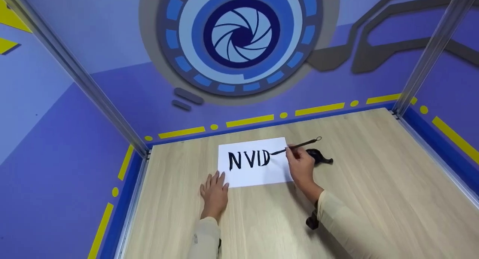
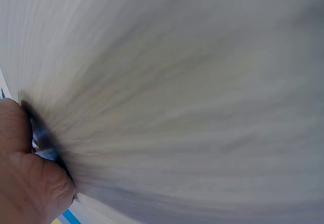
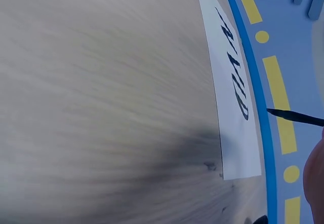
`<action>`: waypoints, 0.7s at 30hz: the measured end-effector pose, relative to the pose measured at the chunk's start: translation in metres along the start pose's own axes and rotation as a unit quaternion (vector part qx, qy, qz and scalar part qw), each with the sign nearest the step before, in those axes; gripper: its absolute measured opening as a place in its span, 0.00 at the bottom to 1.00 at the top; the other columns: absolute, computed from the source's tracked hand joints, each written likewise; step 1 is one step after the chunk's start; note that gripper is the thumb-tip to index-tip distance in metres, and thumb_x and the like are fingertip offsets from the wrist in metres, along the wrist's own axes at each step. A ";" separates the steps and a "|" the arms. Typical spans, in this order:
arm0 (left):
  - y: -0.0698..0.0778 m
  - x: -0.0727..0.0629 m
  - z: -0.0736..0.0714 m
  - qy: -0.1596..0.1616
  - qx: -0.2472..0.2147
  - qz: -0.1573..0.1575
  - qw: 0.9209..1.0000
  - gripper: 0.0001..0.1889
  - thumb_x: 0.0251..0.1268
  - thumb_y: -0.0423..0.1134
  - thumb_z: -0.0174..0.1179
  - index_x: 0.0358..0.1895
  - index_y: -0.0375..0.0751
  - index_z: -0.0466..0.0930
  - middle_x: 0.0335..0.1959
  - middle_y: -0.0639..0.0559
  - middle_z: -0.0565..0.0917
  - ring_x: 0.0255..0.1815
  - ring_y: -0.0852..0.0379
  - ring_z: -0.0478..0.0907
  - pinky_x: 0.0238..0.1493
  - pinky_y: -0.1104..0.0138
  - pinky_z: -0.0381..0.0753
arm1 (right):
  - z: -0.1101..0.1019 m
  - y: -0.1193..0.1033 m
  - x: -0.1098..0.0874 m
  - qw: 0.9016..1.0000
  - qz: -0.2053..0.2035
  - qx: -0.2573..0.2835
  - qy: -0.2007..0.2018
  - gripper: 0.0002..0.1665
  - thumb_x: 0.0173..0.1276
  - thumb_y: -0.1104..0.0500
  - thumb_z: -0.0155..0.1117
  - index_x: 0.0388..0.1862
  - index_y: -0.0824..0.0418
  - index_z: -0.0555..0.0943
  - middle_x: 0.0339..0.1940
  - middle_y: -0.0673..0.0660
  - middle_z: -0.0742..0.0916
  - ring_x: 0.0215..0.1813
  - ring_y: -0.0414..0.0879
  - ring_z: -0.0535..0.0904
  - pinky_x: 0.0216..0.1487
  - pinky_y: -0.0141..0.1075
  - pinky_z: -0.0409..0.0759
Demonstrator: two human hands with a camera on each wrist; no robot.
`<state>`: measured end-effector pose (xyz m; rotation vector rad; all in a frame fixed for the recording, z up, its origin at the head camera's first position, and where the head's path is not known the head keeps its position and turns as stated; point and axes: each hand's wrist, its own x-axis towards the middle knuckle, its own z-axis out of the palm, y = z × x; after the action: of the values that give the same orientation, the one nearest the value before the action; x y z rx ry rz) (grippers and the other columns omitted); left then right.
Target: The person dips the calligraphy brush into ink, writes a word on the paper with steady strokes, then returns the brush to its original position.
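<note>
A white sheet of paper [image 1: 277, 173] lies on the wooden table with the black brushed letters "NVID" [image 1: 249, 160] on it. My right hand [image 1: 302, 165] pinches a dark writing brush [image 1: 304, 143] with a small loop at its handle end. In the head view the brush tip overlaps the right side of the D; in the right wrist view the brush [image 3: 296, 116] appears raised above the paper [image 3: 238, 158]. At the sheet's lower left corner my left hand [image 1: 215, 197] lies with fingers extended, fingertips on the paper's edge. The left wrist view shows only part of that hand [image 2: 30, 168].
Just right of my right hand stands a glossy black vessel [image 1: 318, 156] with a curved, narrow end, partly hidden by the hand. The wooden table [image 1: 258, 221] meets blue and purple panels [image 1: 123, 90] at the back and sides, with metal posts [image 1: 82, 79] in the corners.
</note>
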<state>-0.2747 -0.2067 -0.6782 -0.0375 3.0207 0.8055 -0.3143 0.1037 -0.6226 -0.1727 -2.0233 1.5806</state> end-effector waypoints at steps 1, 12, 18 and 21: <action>0.000 0.001 0.000 -0.001 0.002 0.000 1.000 0.28 0.87 0.48 0.49 0.84 0.49 0.65 0.88 0.46 0.61 0.91 0.35 0.47 0.86 0.29 0.39 | -0.001 0.000 0.001 1.000 0.003 0.005 0.003 0.09 0.74 0.60 0.72 0.48 0.63 0.91 0.36 0.60 0.93 0.35 0.37 0.84 0.37 0.21 0.79; 0.000 0.002 -0.003 0.005 -0.002 -0.002 1.000 0.28 0.87 0.48 0.50 0.83 0.48 0.66 0.88 0.44 0.61 0.91 0.35 0.48 0.85 0.29 0.39 | -0.012 0.008 0.013 0.998 0.064 0.018 0.004 0.10 0.77 0.56 0.69 0.50 0.60 0.90 0.41 0.61 0.93 0.38 0.36 0.87 0.40 0.23 0.82; 0.001 0.001 -0.001 0.000 0.002 -0.006 1.000 0.28 0.87 0.48 0.49 0.84 0.49 0.64 0.88 0.46 0.61 0.91 0.36 0.47 0.86 0.30 0.39 | -0.010 0.013 0.014 0.997 0.069 0.002 -0.014 0.10 0.76 0.58 0.68 0.50 0.61 0.91 0.45 0.60 0.94 0.44 0.40 0.86 0.44 0.22 0.80; 0.002 -0.001 0.000 0.007 -0.006 0.002 1.000 0.28 0.87 0.48 0.50 0.83 0.48 0.65 0.88 0.45 0.62 0.91 0.35 0.48 0.85 0.29 0.39 | -0.007 0.013 0.015 0.998 0.068 0.000 -0.018 0.09 0.75 0.59 0.69 0.48 0.61 0.91 0.45 0.59 0.94 0.44 0.40 0.85 0.44 0.22 0.79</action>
<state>-0.2734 -0.2048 -0.6775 -0.0356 3.0297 0.8260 -0.3265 0.1204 -0.6286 -0.2890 -2.0779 1.6759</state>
